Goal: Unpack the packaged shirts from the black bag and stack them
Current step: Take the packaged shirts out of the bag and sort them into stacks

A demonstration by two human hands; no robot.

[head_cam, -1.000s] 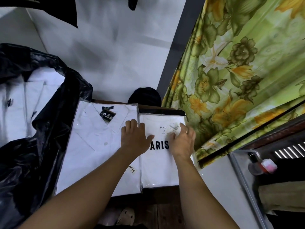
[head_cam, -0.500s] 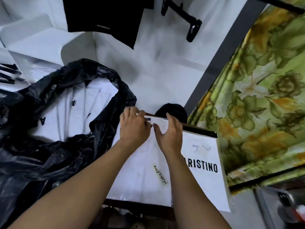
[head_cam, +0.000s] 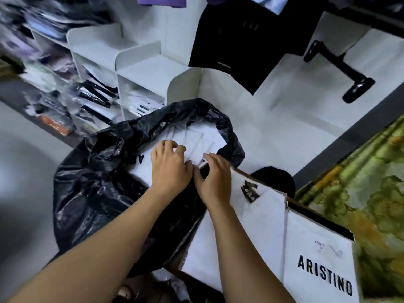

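Bag (head_cam: 91, 193): centre left of frame, mouth open and slumped, white packets showing inside.
Top packet (head_cam: 142, 173): lies flat in the bag mouth, just under both hands, black lettering partly visible at its left edge.
Left hand (head_cam: 169, 169): over the packet, fingers (head_cam: 175, 148) curled with tips dug into the film, apparently pinching it.
Right hand (head_cam: 215, 178): at the near right rim of the bag, fingers bent over a white corner; cannot tell whether gripping packet or bag film.
Stack (head_cam: 262, 226): lower right of frame, touching the bag's right side; two white packets side by side, one with a black tag, one printed ARISTINO.
Weight: judged light, a folded shirt in a flat sleeve.
Stiffness: judged semi-stiff, probably flat under a two-handed lift but likely to sag if held by one corner.
Surface: glossy film, judged slippery; a pinch on loose film alone may slide or tear.
Hold advised: two opposite edges, fingers under and thumbs on top, lifted clear of the rim.
Risk: soft bag film likely to cling and drag along with the packet.
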